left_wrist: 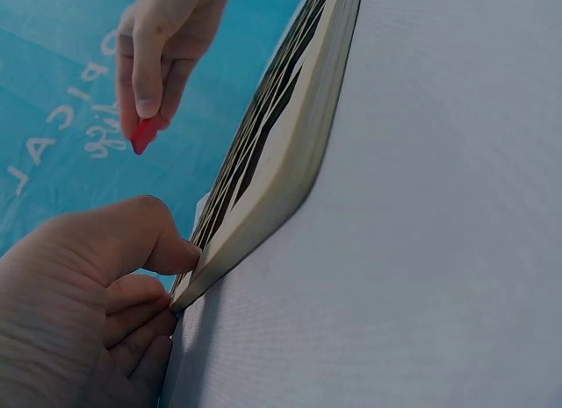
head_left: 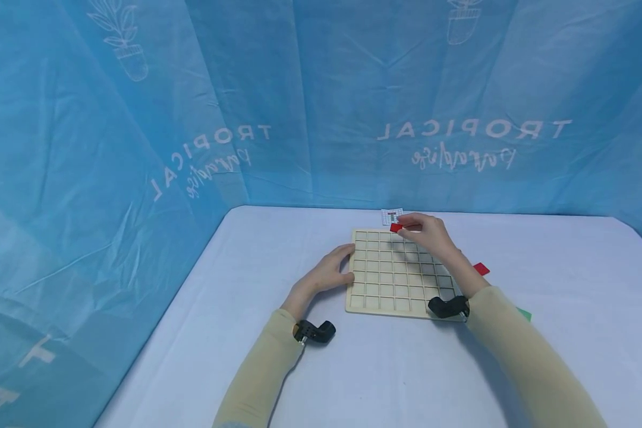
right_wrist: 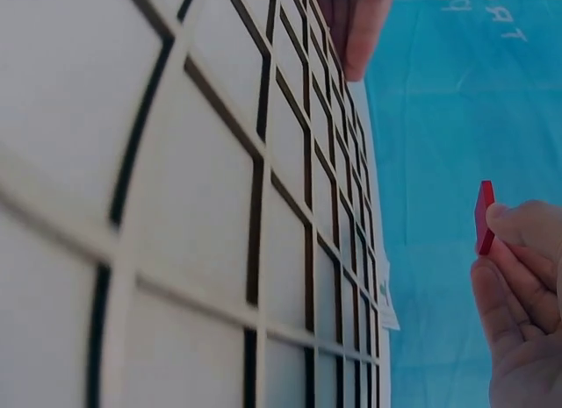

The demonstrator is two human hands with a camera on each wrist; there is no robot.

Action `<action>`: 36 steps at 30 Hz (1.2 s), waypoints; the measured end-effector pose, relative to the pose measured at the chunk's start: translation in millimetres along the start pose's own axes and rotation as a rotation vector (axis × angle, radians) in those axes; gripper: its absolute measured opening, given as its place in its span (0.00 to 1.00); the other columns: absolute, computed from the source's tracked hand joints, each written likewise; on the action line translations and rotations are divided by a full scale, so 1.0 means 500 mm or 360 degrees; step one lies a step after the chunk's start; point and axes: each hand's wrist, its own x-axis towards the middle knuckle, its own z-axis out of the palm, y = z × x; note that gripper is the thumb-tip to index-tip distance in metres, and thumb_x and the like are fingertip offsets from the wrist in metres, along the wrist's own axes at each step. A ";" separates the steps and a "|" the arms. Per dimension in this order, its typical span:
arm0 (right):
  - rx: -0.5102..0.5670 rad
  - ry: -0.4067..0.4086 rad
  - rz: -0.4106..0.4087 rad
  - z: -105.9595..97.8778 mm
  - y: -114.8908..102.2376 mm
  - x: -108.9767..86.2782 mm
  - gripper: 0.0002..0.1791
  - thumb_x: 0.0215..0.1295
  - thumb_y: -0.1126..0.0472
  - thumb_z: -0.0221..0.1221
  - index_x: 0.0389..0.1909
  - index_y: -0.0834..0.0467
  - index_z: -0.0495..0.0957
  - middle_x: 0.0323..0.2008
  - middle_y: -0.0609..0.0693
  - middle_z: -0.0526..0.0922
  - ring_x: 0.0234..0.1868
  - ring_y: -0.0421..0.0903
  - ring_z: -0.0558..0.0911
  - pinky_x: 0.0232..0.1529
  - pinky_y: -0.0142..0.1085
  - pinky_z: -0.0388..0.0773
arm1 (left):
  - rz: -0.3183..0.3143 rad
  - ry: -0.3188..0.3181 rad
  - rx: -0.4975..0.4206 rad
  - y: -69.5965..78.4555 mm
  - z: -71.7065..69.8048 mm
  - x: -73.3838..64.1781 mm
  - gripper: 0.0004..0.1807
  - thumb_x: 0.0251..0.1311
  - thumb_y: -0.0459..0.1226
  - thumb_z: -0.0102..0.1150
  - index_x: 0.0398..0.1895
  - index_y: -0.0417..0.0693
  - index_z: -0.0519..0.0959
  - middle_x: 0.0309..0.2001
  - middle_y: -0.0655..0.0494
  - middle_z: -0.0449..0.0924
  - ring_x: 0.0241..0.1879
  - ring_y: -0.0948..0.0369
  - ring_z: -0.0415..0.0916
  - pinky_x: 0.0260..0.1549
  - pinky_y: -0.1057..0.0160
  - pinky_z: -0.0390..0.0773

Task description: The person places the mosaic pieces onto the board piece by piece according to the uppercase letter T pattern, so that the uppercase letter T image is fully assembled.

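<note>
Left hand [head_left: 326, 274] spread against gridded wooden board [head_left: 386, 278], 9 o'clock | Right hand [head_left: 429, 233] pinching red tile [head_left: 395, 227] near board's 12 o'clock edge | We judge: placing step; next calls for aligning, lowering.

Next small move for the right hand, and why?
Probably lower the red tile toward a cell of the gridded board: the right hand pinches it clear of the board, I see no tile in the visible cells, and the left hand touches the board's left edge, perhaps steadying it.
</note>
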 end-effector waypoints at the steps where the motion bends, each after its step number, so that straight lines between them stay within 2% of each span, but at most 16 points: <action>1: -0.0002 -0.0002 0.0003 0.004 0.000 0.002 0.21 0.63 0.62 0.61 0.56 0.65 0.75 0.51 0.60 0.79 0.49 0.55 0.79 0.50 0.47 0.78 | 0.0001 -0.0001 -0.0002 -0.001 0.000 0.000 0.42 0.51 0.38 0.56 0.72 0.40 0.55 0.71 0.48 0.53 0.70 0.55 0.48 0.67 0.60 0.51; 9: 0.0024 -0.0031 0.0062 0.026 -0.009 0.005 0.20 0.62 0.62 0.61 0.56 0.62 0.76 0.53 0.58 0.78 0.50 0.53 0.79 0.51 0.46 0.77 | 0.0017 0.0004 -0.0001 -0.005 0.001 0.000 0.43 0.51 0.39 0.56 0.72 0.40 0.55 0.71 0.48 0.52 0.70 0.54 0.48 0.67 0.60 0.51; 21: 0.0004 -0.0084 -0.0028 0.047 0.020 0.009 0.20 0.62 0.64 0.61 0.55 0.64 0.77 0.51 0.58 0.80 0.49 0.54 0.79 0.51 0.48 0.76 | -0.0016 -0.0004 -0.0002 0.001 -0.001 0.001 0.42 0.52 0.38 0.57 0.72 0.41 0.55 0.72 0.49 0.53 0.70 0.55 0.48 0.67 0.59 0.51; 29: -0.0023 -0.0182 0.0003 0.060 0.045 0.005 0.20 0.62 0.63 0.61 0.55 0.63 0.77 0.48 0.57 0.81 0.48 0.52 0.80 0.50 0.45 0.77 | -0.0004 -0.0003 -0.0002 0.002 0.000 0.000 0.42 0.51 0.37 0.56 0.72 0.40 0.55 0.72 0.49 0.52 0.71 0.56 0.48 0.68 0.61 0.51; 36: -0.0102 -0.0189 -0.0034 0.070 0.056 0.006 0.20 0.61 0.63 0.62 0.54 0.62 0.78 0.47 0.55 0.82 0.46 0.51 0.80 0.49 0.45 0.77 | -0.0021 -0.0005 -0.0001 0.000 -0.001 -0.001 0.42 0.51 0.37 0.56 0.72 0.41 0.55 0.72 0.49 0.52 0.71 0.56 0.47 0.67 0.62 0.50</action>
